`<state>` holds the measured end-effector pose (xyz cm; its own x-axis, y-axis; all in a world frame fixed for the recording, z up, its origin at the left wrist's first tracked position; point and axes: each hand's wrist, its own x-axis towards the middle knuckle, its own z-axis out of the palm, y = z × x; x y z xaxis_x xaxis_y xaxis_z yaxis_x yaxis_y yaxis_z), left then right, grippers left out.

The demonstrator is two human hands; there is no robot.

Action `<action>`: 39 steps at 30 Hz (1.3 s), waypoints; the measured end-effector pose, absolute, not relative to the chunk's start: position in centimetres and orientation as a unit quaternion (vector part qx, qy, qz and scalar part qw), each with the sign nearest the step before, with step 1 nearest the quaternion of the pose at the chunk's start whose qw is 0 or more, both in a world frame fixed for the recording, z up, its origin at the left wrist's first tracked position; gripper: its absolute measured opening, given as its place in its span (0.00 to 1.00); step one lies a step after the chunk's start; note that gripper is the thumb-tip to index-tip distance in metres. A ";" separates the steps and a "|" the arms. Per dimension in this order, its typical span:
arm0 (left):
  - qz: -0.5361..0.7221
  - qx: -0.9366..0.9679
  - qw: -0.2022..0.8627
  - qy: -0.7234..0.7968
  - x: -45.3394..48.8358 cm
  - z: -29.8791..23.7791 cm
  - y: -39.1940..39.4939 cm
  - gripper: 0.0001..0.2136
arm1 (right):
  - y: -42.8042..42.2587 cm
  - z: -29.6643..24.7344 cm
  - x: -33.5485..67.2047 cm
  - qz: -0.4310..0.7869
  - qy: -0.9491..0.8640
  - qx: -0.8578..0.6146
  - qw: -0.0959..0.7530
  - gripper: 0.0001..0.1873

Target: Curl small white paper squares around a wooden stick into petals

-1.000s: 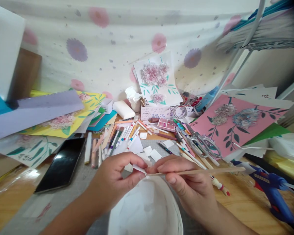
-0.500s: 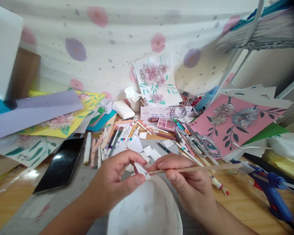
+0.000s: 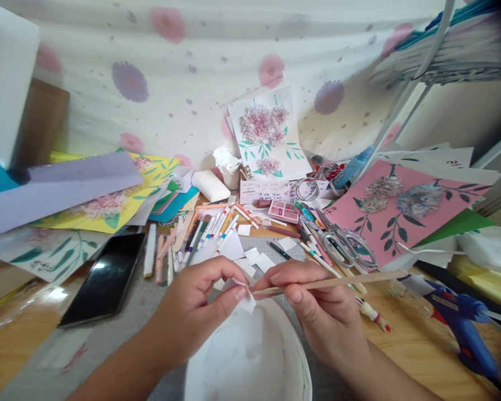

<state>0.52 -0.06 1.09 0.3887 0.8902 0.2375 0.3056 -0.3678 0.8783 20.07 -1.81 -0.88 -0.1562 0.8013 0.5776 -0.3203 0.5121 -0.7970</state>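
Note:
My left hand (image 3: 196, 314) pinches a small piece of white tissue paper (image 3: 245, 301) between thumb and fingers. My right hand (image 3: 323, 312) grips a thin wooden stick (image 3: 338, 282) that points left, its tip meeting the paper. Both hands hover just above a white bowl (image 3: 294, 356) at the bottom middle, which has white paper scraps in it.
A black phone (image 3: 108, 278) lies at left. Pens and markers (image 3: 204, 231), scissors (image 3: 344, 248), paper squares (image 3: 259, 260) and a blue glue gun (image 3: 463, 323) clutter the desk. Flower cards: a pink card (image 3: 401, 214), a white card (image 3: 269, 136), and a yellow card (image 3: 108, 206).
The paper piece has been turned and crumpled a little around the stick's tip. My hands have shifted only slightly.

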 end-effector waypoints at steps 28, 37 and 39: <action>0.345 0.727 0.442 0.397 0.5 1.7 0.0 0.06 | -1.8 -1.0 20.2 0.488 -0.585 -0.197 0.617 0.09; 0.355 0.705 0.456 0.413 0.7 1.9 -0.2 0.07 | -1.9 -0.7 20.3 0.476 -0.598 -0.203 0.612 0.09; 0.348 0.715 0.454 0.402 0.6 1.8 -0.2 0.07 | -1.9 -0.6 20.3 0.469 -0.598 -0.209 0.616 0.09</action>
<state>0.59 -0.16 1.81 0.4339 0.8911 0.1330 0.2595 -0.2650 0.9287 20.29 -1.93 -0.64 -0.1545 0.8275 0.5398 -0.3277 0.4725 -0.8181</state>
